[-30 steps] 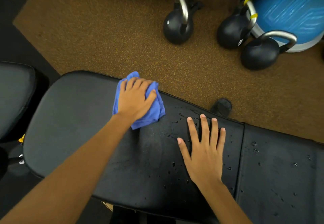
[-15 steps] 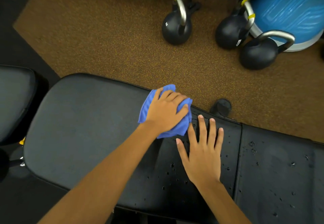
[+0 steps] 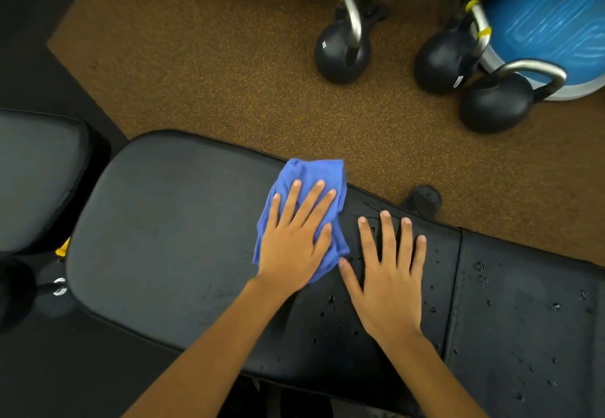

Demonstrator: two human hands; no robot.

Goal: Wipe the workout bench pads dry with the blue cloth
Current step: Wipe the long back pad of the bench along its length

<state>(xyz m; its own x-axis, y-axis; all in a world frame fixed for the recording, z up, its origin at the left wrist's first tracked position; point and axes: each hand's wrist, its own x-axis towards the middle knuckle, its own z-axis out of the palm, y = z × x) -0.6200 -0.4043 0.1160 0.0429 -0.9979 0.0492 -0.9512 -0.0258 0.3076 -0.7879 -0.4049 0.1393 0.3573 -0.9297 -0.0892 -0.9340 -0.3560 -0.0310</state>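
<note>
A long black bench pad (image 3: 170, 237) lies across the view, with a second black pad (image 3: 530, 313) joined at its right. My left hand (image 3: 294, 240) presses flat on the blue cloth (image 3: 314, 175) near the long pad's far edge, fingers straight and spread. Just to its right, my right hand (image 3: 389, 280) rests flat on the pad, fingers spread. Water droplets dot the pad around and below my right hand and across the right pad. The left part of the long pad looks dull and free of drops.
Three black kettlebells (image 3: 342, 50) (image 3: 448, 60) (image 3: 497, 103) stand on the brown floor beyond the bench, beside a blue balance dome (image 3: 553, 14). Another black pad (image 3: 36, 175) sits at the left edge. A black knob (image 3: 424, 199) sticks out behind the bench.
My left hand slid the blue cloth to the right along the pad, up beside my right hand, and its fingers now lie flatter. My right hand stayed in place.
</note>
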